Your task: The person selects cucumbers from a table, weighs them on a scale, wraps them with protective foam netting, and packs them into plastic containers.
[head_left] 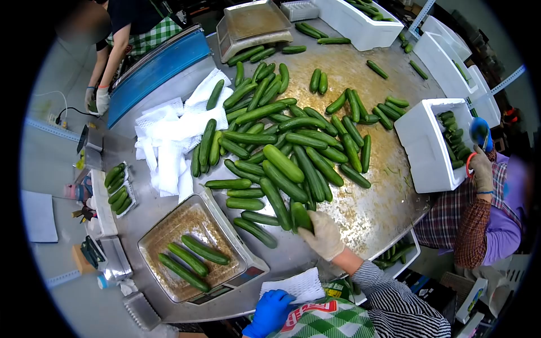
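My right hand, in a pale glove, is closed round the end of a cucumber at the near edge of the large cucumber pile. Lower down, my left hand, in a blue glove, is beside a white foam net at the table's near edge; its fingers point toward the net, and whether they grip it is unclear. To the left, three cucumbers lie side by side on the weighing scale.
White foam nets lie left of the pile. A second scale stands at the back. White boxes line the right side, where a co-worker stands. Another person works beyond the blue-edged tray. Packed cucumbers sit far left.
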`<state>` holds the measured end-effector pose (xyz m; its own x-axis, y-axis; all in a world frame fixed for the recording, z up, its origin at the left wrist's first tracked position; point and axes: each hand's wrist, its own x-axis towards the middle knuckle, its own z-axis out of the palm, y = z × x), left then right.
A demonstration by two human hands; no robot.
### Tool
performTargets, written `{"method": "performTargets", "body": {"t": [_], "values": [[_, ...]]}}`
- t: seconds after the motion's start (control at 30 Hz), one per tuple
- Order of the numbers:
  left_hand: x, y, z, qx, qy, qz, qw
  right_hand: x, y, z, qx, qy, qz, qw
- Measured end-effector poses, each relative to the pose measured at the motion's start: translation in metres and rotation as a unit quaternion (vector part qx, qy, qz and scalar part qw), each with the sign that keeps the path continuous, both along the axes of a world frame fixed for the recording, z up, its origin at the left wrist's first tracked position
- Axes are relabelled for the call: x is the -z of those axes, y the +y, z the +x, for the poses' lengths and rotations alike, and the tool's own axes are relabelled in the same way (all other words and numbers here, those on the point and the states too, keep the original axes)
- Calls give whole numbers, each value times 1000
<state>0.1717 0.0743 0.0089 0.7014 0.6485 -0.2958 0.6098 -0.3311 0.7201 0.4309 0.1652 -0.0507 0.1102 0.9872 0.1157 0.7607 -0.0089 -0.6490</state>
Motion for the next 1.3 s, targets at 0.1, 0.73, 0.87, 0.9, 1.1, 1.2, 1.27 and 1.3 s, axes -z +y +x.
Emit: {"method": "performTargets", "body": {"t": [0.1,0.73,0.87,0.9,1.1,1.2,1.27,1.3], "values": [[3,1,11,3,-3,-9,1000,-22,40,-22,-32,3,-8,999],[-18,27,35,13,2,-21,1000,-3,42,49,126,385,-181,896],[-19,27,37,27,3,-21,999,-18,61,46,69,340,-102,932],[-19,27,38,29,1,-13,999,-25,69,42,56,316,-85,943],[-14,26,32,18,26,0,1000,-13,89,64,165,-166,-18,972],[-11,24,32,13,11,14,1000,18,72,80,158,-83,-81,981],[-16,24,34,0,3,-3,1000,23,57,78,223,78,-72,969],[-13,25,36,18,-9,-8,1000,24,51,77,245,159,-67,954]]}}
